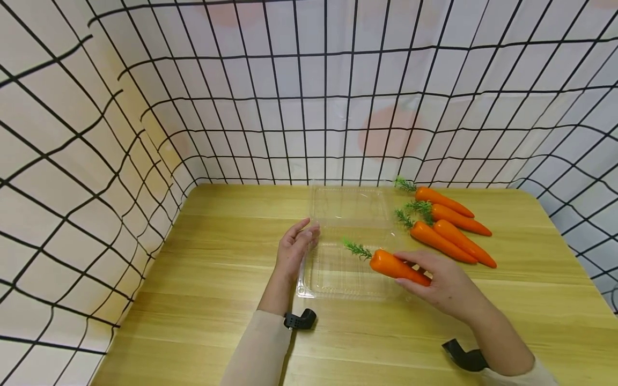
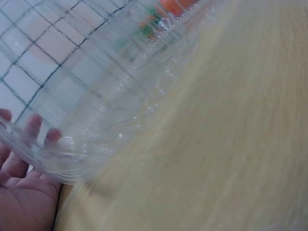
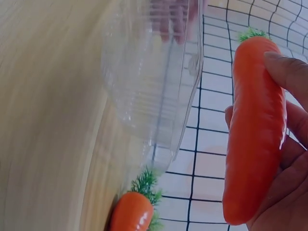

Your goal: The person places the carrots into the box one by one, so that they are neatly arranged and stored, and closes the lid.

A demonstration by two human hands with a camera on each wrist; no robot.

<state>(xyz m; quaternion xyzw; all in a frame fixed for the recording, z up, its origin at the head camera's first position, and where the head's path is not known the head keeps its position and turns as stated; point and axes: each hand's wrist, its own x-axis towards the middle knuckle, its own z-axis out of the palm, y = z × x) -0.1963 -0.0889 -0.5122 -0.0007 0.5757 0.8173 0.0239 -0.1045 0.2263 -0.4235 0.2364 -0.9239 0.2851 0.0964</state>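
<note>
My right hand holds an orange toy carrot between thumb and fingers, above the right part of a clear plastic clamshell container. The carrot's green leafy top points left, over the container. In the right wrist view the thumb lies along the carrot's upper end and fingers curl behind it. The container sits with its lid folded back toward the mesh. At its left side my left hand holds the edge near the hinge; in the left wrist view its fingertips show through the clear plastic.
Several more carrots lie close together on the wooden table, right of the container, with leafy tops toward it. Black wire mesh with pale sheeting behind encloses the back and sides. Each wrist wears a black camera mount.
</note>
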